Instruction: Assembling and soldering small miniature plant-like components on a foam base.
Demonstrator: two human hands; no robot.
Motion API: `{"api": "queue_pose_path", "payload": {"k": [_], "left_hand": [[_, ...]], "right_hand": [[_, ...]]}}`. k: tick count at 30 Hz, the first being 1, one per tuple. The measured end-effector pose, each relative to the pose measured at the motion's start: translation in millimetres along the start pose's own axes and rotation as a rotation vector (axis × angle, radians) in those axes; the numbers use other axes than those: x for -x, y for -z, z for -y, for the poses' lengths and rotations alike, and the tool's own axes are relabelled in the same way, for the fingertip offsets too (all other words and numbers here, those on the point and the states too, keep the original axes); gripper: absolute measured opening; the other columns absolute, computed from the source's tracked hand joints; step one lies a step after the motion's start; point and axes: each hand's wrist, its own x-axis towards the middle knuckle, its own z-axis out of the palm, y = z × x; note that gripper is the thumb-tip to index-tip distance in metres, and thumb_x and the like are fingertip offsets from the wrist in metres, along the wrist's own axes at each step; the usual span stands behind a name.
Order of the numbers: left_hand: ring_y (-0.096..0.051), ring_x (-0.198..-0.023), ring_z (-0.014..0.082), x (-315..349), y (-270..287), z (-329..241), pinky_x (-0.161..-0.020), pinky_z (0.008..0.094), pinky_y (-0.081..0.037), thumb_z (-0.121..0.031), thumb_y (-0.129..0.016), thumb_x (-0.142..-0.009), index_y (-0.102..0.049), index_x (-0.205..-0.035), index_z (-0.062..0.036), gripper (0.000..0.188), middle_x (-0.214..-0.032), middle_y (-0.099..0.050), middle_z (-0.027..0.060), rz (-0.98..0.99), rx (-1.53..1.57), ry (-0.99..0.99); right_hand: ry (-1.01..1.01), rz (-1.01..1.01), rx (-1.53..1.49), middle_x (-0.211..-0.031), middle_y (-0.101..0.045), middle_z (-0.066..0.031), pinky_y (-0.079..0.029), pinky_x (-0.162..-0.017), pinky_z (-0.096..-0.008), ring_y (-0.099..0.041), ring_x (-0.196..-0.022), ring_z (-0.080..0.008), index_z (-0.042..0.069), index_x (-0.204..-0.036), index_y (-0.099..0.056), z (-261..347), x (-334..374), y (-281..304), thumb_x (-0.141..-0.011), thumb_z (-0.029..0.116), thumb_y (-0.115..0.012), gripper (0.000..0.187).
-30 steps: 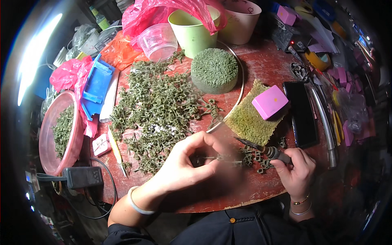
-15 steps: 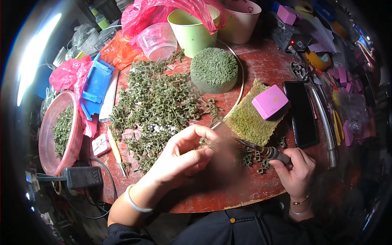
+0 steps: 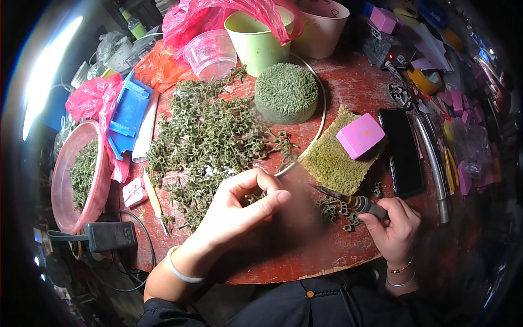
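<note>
My right hand (image 3: 400, 226) is closed around the grey handle of a soldering iron (image 3: 364, 205). Its dark tip points left, past the lower edge of a mossy green-yellow pad (image 3: 335, 169). Small green plastic pieces (image 3: 332, 211) lie just below the tip. My left hand (image 3: 231, 210) hovers in front of a wide heap of similar green pieces (image 3: 212, 131), thumb and index finger brought together. Whatever is between those fingertips is hidden; a bit of green shows in the gap behind them. A blurred patch covers the area right of the fingertips.
A pink block (image 3: 360, 136) rests on the pad, beside a black phone (image 3: 400, 152). Behind stand a round green foam block (image 3: 286, 94) and a light green bucket (image 3: 259, 43). At left are a pink basin (image 3: 97, 201), a blue tray (image 3: 129, 117) and a yellow-handled tool (image 3: 153, 196).
My left thumb and index finger have closed together, and the small green piece that showed at their tips is no longer visible there. My right hand and the soldering iron have barely moved.
</note>
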Motion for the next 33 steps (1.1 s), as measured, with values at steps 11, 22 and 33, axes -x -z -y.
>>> {"api": "queue_pose_path", "payload": {"k": [11,22,33], "left_hand": [[-0.063,-0.072,0.0310,-2,8,-1,-0.062,0.0391,-0.050,-0.008,-0.071,-0.084,-0.063,-0.094,-0.0052,0.013,-0.084,-0.058,0.0121,-0.280,-1.196,-0.454],[-0.060,-0.071,0.0326,-2,5,-3,-0.063,0.0401,-0.049,-0.001,-0.072,-0.082,-0.065,-0.090,-0.0037,0.012,-0.080,-0.058,0.0131,-0.311,-1.074,-0.519],[-0.060,-0.073,0.0348,-2,9,-9,-0.067,0.0404,-0.048,-0.002,-0.068,-0.084,-0.065,-0.093,-0.0010,0.009,-0.083,-0.060,0.0149,-0.446,-1.201,-0.440]], "right_hand": [[0.005,-0.001,-0.004,-0.065,-0.055,-0.0076,-0.042,-0.046,-0.0345,-0.055,-0.051,-0.0250,0.004,-0.083,-0.061,0,0,-1,-0.077,0.036,-0.084,0.040],[-0.003,0.014,-0.015,-0.066,-0.055,-0.0082,-0.043,-0.047,-0.0349,-0.055,-0.052,-0.0253,0.003,-0.084,-0.061,0,0,2,-0.078,0.035,-0.084,0.040],[-0.028,-0.039,-0.025,-0.067,-0.056,-0.0084,-0.042,-0.046,-0.0343,-0.055,-0.052,-0.0249,0.003,-0.084,-0.061,0,1,1,-0.078,0.033,-0.084,0.038]]}}
